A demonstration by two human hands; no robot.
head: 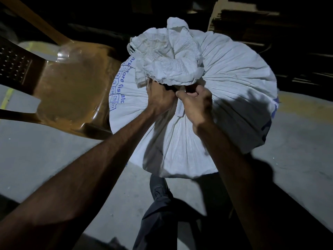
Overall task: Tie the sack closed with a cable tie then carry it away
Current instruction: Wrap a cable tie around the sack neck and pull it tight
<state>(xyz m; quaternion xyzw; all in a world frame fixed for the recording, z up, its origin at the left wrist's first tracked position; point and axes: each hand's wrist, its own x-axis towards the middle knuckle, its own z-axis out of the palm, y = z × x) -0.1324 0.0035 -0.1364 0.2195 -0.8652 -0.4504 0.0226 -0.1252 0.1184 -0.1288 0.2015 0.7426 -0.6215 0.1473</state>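
The sack (225, 83) is standing on the floor (45, 156) right beside the brown chair (72, 87), its neck already bunched. The left hand (162, 100) is clenching that neck; the right hand (194, 103) is pinching something there, probably the cable tie, too hidden to confirm. Tightening seems underway; carrying is not yet begun.

Both hands' fingertips vanish under the sack's (225, 91) bunched neck; any cable tie is hidden.
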